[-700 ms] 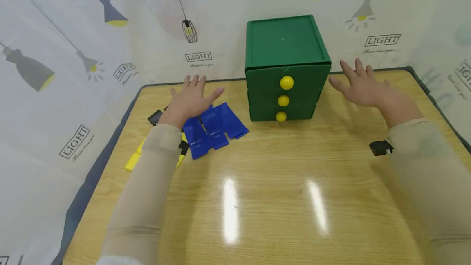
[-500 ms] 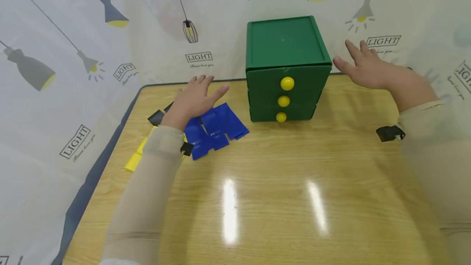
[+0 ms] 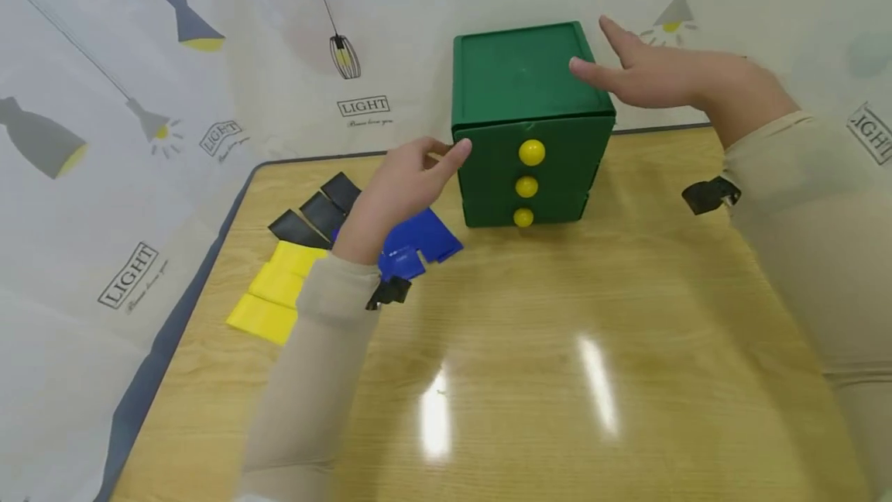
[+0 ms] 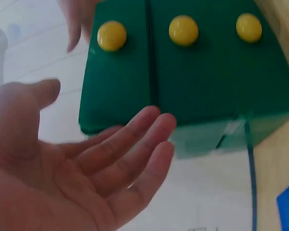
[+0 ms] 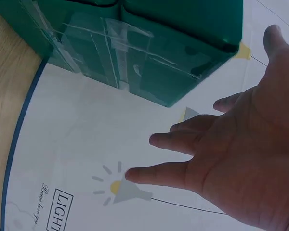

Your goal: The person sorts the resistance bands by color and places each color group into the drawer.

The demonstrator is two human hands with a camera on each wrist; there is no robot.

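A green box [image 3: 530, 76] with three yellow ball knobs down its front, like a small drawer unit, stands against the back curtain. My left hand [image 3: 404, 184] is at its left front edge, fingers loosely bent. In the left wrist view that hand [image 4: 96, 168] lies palm up beside the box [image 4: 207, 82] and holds nothing; whether the fingertips touch it is unclear. My right hand [image 3: 662, 76] hovers by the upper right edge with fingers extended. From the right wrist, clear tape [image 5: 118, 53] shows on the box's side, apart from my spread right hand [image 5: 241, 139].
Left of the box lie flat blue pieces [image 3: 425, 238], partly behind my left hand, along with yellow pieces [image 3: 268, 297] and black pieces [image 3: 320, 215]. A lamp-print curtain [image 3: 265, 45] rises behind the wooden table [image 3: 530, 347].
My left hand has moved right to the box's left edge, uncovering the black and yellow pieces. My right hand has risen and shifted left to the upper right edge. The head view has shifted slightly.
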